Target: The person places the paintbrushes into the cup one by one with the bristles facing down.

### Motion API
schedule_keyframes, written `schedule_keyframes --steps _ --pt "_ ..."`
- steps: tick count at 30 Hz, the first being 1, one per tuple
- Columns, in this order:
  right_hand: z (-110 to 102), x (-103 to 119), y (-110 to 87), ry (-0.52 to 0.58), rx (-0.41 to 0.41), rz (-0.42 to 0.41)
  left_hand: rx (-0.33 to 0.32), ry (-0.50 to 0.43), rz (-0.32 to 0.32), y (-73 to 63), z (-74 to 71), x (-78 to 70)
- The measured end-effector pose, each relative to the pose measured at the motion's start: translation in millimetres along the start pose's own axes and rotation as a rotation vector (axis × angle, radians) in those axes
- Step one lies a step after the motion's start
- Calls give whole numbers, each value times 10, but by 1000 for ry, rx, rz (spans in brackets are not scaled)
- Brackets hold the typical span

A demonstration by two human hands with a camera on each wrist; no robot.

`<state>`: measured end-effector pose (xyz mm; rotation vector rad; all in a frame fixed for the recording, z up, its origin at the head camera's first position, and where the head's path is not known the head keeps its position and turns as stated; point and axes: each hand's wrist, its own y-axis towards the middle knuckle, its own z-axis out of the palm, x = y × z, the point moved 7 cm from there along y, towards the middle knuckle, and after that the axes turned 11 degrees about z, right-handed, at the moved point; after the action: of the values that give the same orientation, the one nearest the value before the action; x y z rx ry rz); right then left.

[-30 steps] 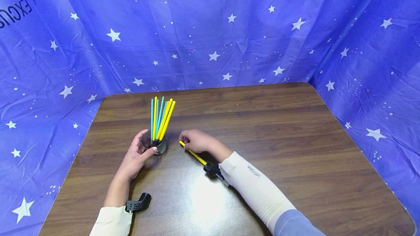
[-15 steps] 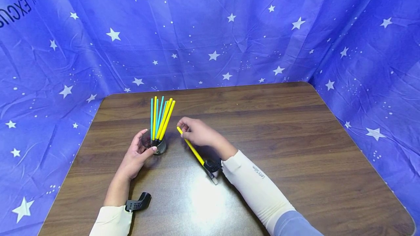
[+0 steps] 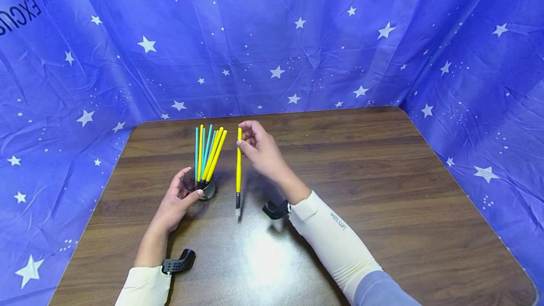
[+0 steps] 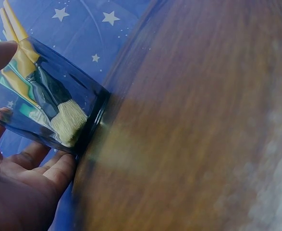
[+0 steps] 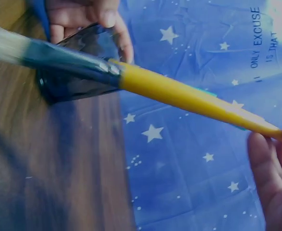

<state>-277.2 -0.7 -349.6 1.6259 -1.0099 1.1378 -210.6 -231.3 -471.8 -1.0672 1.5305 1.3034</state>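
A yellow-handled paintbrush [image 3: 238,174] hangs nearly upright, its pale bristles down and a dark ferrule above them. My right hand [image 3: 264,152] pinches it near the top of the handle; the right wrist view shows the whole paintbrush [image 5: 165,91] slanting across. To its left stands a clear glass cup [image 3: 209,193] holding several yellow and turquoise brushes [image 3: 206,155], bristles down. My left hand [image 3: 174,207] grips the cup's side, thumb near the rim. Bristles [image 4: 69,122] show through the glass [image 4: 90,86] in the left wrist view.
The brown wooden table [image 3: 340,169] stretches away to the right. A blue curtain [image 3: 255,37] with white stars surrounds its back and sides. A black wrist-camera mount [image 3: 180,262] sits at the left wrist, another mount [image 3: 276,210] at the right.
My right hand has risen and moved away from me, lifting the paintbrush from a slant near the table to nearly upright. The left hand and the cup have stayed in place.
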Motion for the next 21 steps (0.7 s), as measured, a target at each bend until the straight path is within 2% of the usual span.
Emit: schedule_keyframes --steps 7,12,17,21 --pt "-156 202 1 254 -172 -118 -3 6 -9 3 4 -20" --pt "-224 256 -15 374 -278 -185 -5 7 -27 -2 10 -19" --pt "-176 220 -16 413 -320 -202 -5 40 -64 -8 -4 -8" --pt "-53 175 -33 350 -335 -201 -1 47 -63 -15 -7 -8"
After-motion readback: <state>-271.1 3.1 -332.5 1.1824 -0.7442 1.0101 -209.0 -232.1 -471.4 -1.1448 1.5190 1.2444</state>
